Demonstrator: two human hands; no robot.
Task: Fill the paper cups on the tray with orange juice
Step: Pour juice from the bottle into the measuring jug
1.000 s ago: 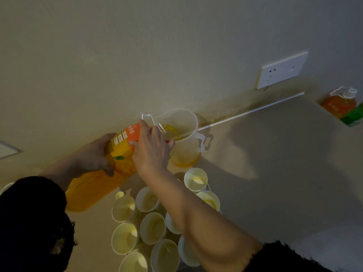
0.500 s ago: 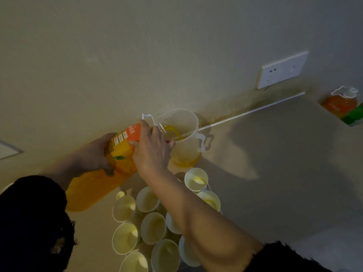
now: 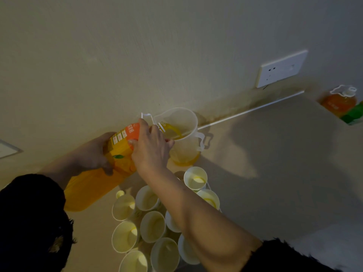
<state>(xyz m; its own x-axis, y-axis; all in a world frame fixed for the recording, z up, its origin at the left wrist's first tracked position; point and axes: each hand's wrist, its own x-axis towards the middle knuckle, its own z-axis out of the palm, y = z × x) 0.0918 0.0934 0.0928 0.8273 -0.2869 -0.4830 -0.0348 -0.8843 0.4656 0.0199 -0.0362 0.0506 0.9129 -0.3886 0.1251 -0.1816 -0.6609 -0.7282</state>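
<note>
A big orange juice bottle (image 3: 92, 185) is tipped with its neck over a clear plastic jug (image 3: 182, 134). Juice runs into the jug, and a shallow orange layer lies at its bottom. My left hand (image 3: 94, 154) grips the bottle's body from the left. My right hand (image 3: 152, 148) holds the bottle near its neck, fingers curled over it. Several white paper cups (image 3: 153, 225) stand close together below the jug, partly hidden by my right forearm. The tray under them is barely visible.
A wall rises right behind the jug, with a white socket plate (image 3: 281, 68) on it. A second orange bottle (image 3: 339, 102) with a white cap stands at the far right, next to something green (image 3: 353, 115). The beige counter (image 3: 275, 154) stretches to the right.
</note>
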